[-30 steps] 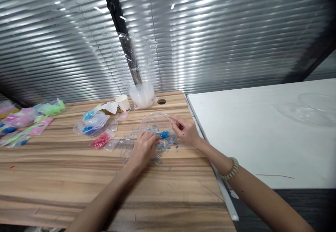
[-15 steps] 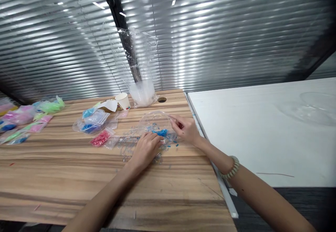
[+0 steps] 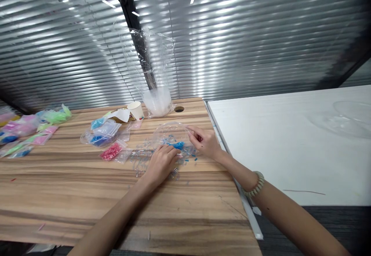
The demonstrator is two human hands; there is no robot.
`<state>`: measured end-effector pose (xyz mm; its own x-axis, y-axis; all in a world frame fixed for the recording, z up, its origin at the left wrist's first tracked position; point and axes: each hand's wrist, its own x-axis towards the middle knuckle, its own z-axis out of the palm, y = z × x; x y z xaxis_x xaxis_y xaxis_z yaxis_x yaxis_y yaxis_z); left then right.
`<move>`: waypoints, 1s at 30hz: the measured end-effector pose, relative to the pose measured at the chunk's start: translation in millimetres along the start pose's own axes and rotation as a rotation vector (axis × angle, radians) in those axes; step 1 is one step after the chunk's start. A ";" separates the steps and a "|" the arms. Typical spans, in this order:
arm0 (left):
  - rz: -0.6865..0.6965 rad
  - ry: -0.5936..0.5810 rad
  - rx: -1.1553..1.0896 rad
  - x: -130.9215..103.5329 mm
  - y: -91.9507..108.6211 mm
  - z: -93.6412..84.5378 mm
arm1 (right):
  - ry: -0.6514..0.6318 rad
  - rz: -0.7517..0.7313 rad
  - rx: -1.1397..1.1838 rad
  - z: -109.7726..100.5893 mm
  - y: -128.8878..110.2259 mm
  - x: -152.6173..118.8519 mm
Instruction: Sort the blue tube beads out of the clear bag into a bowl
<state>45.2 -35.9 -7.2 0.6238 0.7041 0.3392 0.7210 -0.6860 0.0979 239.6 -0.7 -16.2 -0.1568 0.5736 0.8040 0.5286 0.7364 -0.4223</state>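
Observation:
A clear round plastic bowl (image 3: pixel 171 126) sits on the wooden table with a heap of small blue pieces (image 3: pixel 177 145) in it. At its right rim, my right hand (image 3: pixel 205 144) is closed in a pinch on the edge. My left hand (image 3: pixel 162 162) lies over the near side of the bowl, fingers curled together beside the blue pieces; what they hold, if anything, is hidden. Around the bowl are scattered many small clear and blue bits (image 3: pixel 142 159). Just left of them lies a small bag of red pieces (image 3: pixel 111 152).
Behind the bowl stand a paper cup (image 3: pixel 135 111) and a clear bag holding white bowls (image 3: pixel 158 102). Further left are a clear dish with blue packets (image 3: pixel 100 139) and several colourful bags (image 3: pixel 26 126). A white table (image 3: pixel 275 151) adjoins on the right; blinds (image 3: pixel 246 39) rise behind.

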 end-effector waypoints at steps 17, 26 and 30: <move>0.009 -0.058 0.014 -0.8 1.5 -0.4 | -0.018 -0.014 -0.005 0.4 -0.2 -0.3; 0.008 -0.049 0.018 0.0 3.2 -1.6 | -0.043 0.005 -0.006 -0.9 -1.4 0.3; 0.005 -0.060 0.028 -0.2 2.8 -0.7 | -0.030 -0.008 -0.014 -1.7 -2.7 0.2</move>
<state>46.9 -38.1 -6.3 0.6439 0.7111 0.2824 0.7255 -0.6847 0.0699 239.6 -3.1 -14.1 -0.1863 0.5784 0.7942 0.5388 0.7361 -0.4098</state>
